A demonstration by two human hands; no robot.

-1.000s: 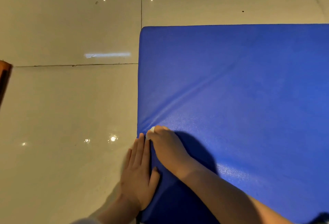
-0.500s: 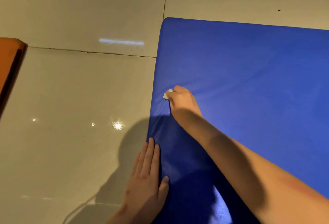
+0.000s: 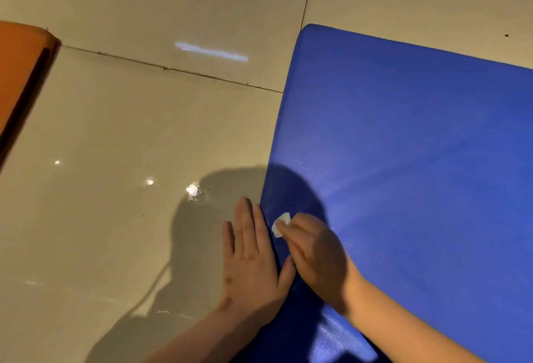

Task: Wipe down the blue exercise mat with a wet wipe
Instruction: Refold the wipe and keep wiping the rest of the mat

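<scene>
The blue exercise mat [image 3: 418, 160] lies flat on the tiled floor and fills the right half of the view. My right hand [image 3: 317, 258] rests on the mat close to its left edge and holds a small crumpled white wet wipe [image 3: 281, 224] under its curled fingers. Only a corner of the wipe shows past the fingertips. My left hand [image 3: 251, 256] lies flat with straight fingers on the floor along the mat's left edge, its thumb on the mat.
Glossy beige floor tiles [image 3: 129, 160] with dark grout lines spread to the left and behind the mat. An orange object with a dark edge [image 3: 20, 79] sits at the far left. My shadow falls on the floor near my hands.
My right hand has drawn the wipe back down the mat's left edge from farther up to beside my left hand. The left hand has stayed flat at the edge.
</scene>
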